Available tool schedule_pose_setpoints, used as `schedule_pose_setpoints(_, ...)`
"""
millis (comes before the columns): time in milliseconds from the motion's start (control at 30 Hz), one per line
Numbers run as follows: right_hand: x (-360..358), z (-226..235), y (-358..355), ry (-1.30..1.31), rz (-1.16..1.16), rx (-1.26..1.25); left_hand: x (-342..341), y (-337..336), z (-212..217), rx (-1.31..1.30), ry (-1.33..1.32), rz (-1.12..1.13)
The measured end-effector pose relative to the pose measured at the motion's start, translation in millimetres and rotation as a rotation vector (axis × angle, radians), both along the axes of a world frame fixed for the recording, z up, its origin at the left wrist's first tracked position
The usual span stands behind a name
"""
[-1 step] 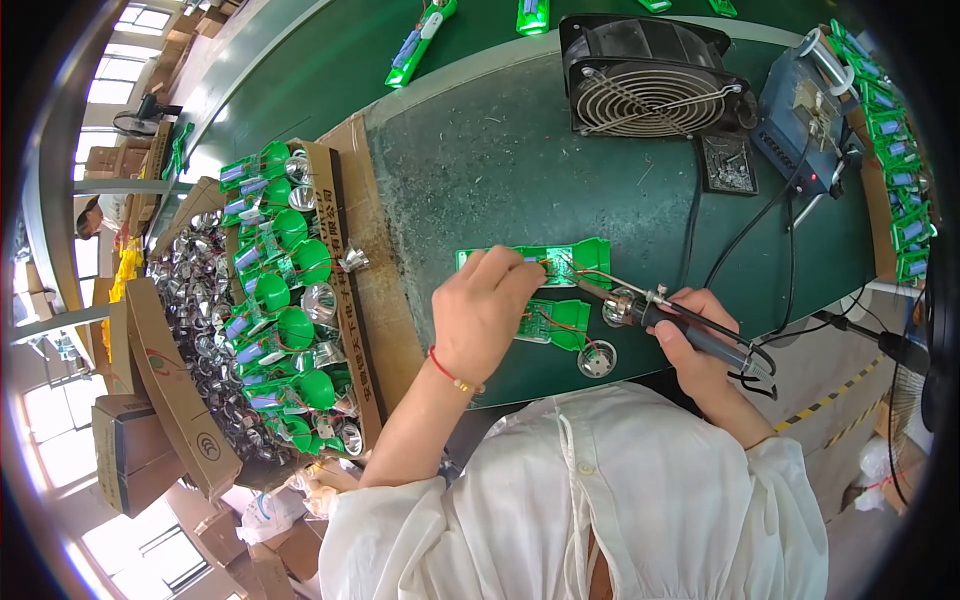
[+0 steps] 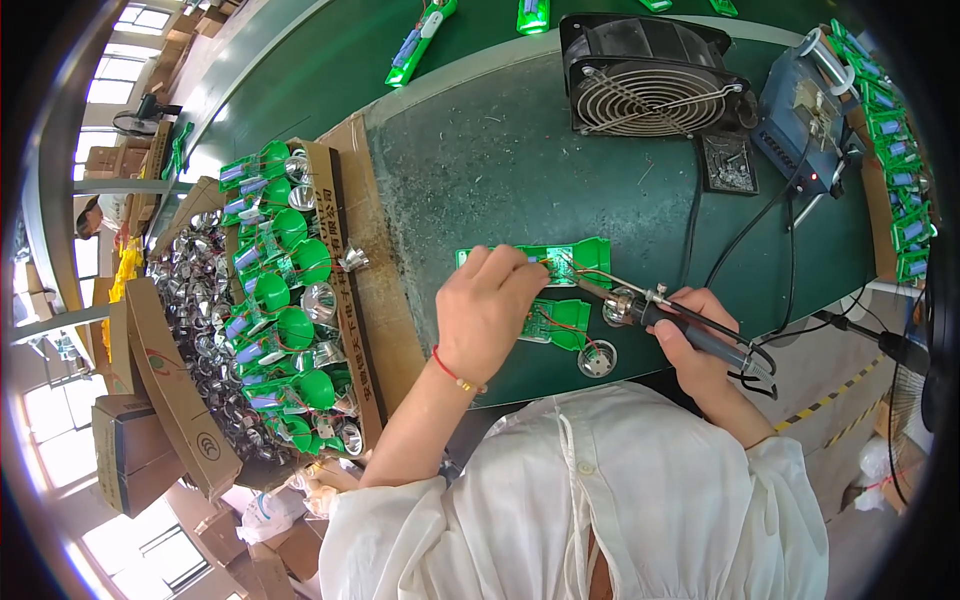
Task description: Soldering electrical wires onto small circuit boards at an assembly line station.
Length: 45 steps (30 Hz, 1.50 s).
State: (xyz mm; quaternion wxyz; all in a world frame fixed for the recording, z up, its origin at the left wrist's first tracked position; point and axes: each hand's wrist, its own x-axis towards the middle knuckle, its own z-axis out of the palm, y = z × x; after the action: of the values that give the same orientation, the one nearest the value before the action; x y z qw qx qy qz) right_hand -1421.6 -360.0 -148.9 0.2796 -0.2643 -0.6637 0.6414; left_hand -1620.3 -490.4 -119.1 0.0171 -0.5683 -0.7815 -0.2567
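Note:
My right hand (image 2: 695,335) grips the dark handle of a soldering iron (image 2: 700,340); a thin metal solder guide runs alongside it. The iron's tip points left at the circuit board of a green plastic lamp housing (image 2: 592,252). Over that housing bends my left hand (image 2: 490,300), its fingertips pinched together at a thin reddish wire beside the tip; the fingers partly hide it. Just nearer to me lies a second green housing (image 2: 560,322) with a board and red wires. Next to it are a round silver reflector cup (image 2: 597,359) and another reflector (image 2: 618,308) close by the iron.
At left, a cardboard box (image 2: 350,290) carries green housings and silver reflectors. A black fan (image 2: 650,85) stands at the back, beside a blue soldering station (image 2: 800,125) with a solder spool. A small dark tray (image 2: 728,165) and trailing cables lie nearby. More housings (image 2: 905,180) line the right edge.
My left hand has shifted very slightly to the right. The iron and the housings look the same.

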Motion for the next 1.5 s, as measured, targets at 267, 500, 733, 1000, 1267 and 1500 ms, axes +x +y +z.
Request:
schedule_pose_setpoints(267,-4.3,-4.3,1.8,-0.058,0.07,0.089,4.2,3.9,-13.1,-0.008,-0.062,0.038)
schedule_pose_setpoints(500,-7.9,-4.4,1.2,-0.067,0.072,0.101,5.3,2.1,-18.6,-0.01,-0.08,0.061)
schedule_pose_setpoints(733,-10.4,-2.2,0.4,-0.089,0.066,0.096,5.9,2.6,-23.5,0.011,-0.083,0.084)
schedule_pose_setpoints(1000,-10.6,-2.5,0.6,-0.054,0.082,0.093,7.1,3.0,-29.2,0.042,-0.097,0.104)
schedule_pose_setpoints(1267,-7.9,-2.2,2.7,-0.055,0.058,0.072,7.2,3.3,-30.9,0.072,-0.112,0.109)
schedule_pose_setpoints(1500,-6.9,-3.5,5.8,-0.034,-0.021,0.036,6.4,5.3,-29.0,0.066,-0.129,0.108)
